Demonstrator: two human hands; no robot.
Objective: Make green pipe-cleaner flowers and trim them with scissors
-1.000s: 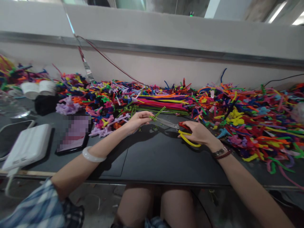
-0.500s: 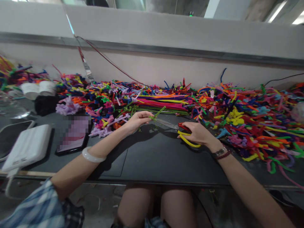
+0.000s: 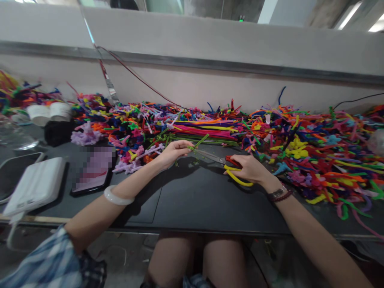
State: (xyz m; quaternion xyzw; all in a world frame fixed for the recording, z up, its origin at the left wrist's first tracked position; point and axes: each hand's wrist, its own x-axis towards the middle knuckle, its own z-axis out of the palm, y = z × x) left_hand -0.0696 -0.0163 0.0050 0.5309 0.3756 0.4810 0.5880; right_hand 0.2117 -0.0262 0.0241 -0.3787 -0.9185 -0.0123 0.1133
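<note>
My left hand (image 3: 174, 152) pinches a green pipe cleaner (image 3: 200, 142) just above the dark table (image 3: 192, 200). My right hand (image 3: 250, 168) grips scissors (image 3: 223, 162) with red and yellow handles. The scissor blades point left and meet the green pipe cleaner close to my left fingertips. A bundle of straight pipe cleaners (image 3: 207, 130) in pink, yellow and green lies just behind both hands.
Heaps of twisted coloured pipe cleaners (image 3: 315, 148) cover the back of the table from left to right. A phone (image 3: 93, 170), a white power bank (image 3: 34, 186), white cups (image 3: 49, 112) and a black object sit at the left. A wall rises behind.
</note>
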